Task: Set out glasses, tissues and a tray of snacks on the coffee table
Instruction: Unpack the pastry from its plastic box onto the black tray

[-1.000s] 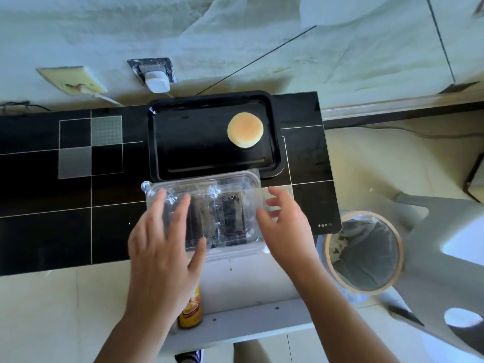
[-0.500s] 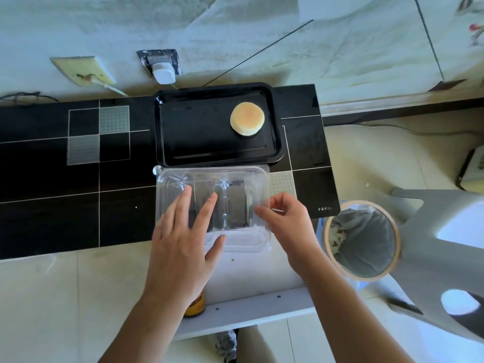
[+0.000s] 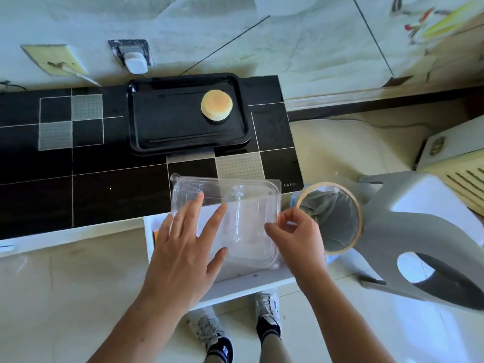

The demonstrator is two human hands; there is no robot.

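A black tray point(image 3: 188, 151) lies on the black glass coffee table point(image 3: 104, 195), with one round golden cake point(image 3: 216, 105) at its right end. An empty clear plastic clamshell box point(image 3: 248, 231) hangs over the table's front right edge, above a white shelf point(image 3: 235, 286). My left hand point(image 3: 183, 252) lies across the box's left side with fingers spread on the lid and the thumb at its side. My right hand point(image 3: 298, 237) pinches the box's right rim. No glasses or tissues are in view.
A round bin with a tan rim point(image 3: 359, 218) and a grey liner stands on the floor just right of the box. A grey plastic stool point(image 3: 419, 231) lies tipped beside it. A white plug point(image 3: 135, 62) sits in the wall behind the tray. My shoes point(image 3: 267, 318) show below.
Both hands have carried the clear box right and toward me, from just in front of the tray to the table's front right corner near the bin. The cake and tray have not moved.
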